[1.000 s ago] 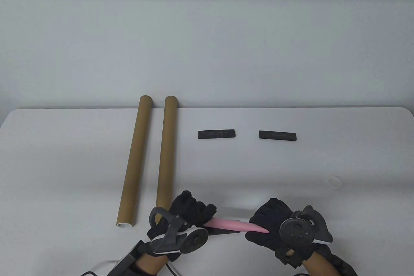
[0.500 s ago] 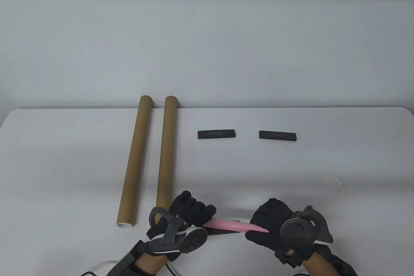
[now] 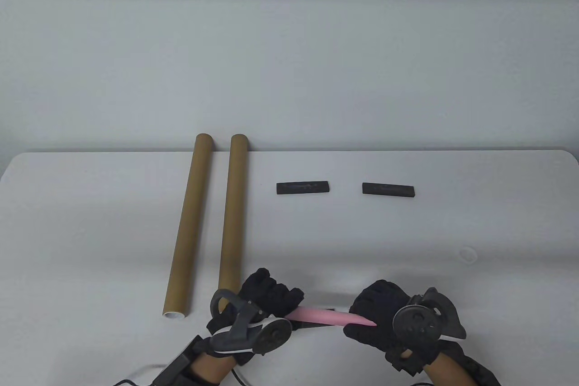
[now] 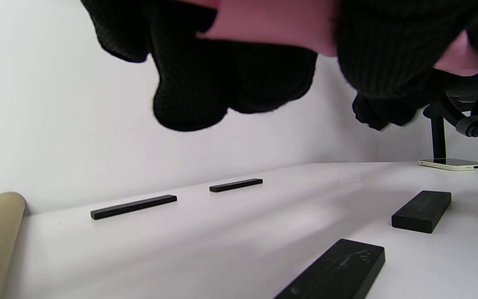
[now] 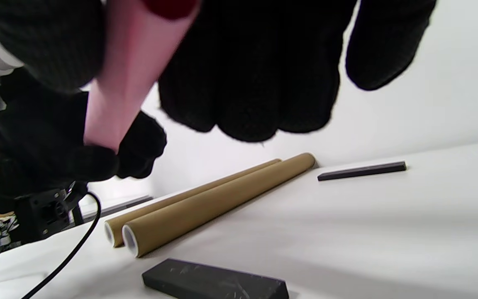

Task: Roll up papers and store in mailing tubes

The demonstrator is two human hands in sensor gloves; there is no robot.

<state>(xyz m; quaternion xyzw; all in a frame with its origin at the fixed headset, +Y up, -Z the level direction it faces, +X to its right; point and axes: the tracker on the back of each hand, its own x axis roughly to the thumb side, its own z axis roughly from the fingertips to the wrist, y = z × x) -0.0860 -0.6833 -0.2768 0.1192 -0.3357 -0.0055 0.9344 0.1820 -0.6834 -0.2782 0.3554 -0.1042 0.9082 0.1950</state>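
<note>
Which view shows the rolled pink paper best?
The table view: the pink paper roll spans between the left hand and right hand. Both wrist views catch only close, partial pink sections behind gloved fingers.

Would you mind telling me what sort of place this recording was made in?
Probably an office or lab workbench: a plain white table against a bare wall, cardboard mailing tubes laid out, and a phone beside a monitor-style stand.

Black knit gloves on the left hand (image 3: pixel 267 297) and right hand (image 3: pixel 384 316) (grey disc-shaped trackers strapped on, black cables trailing)
</note>
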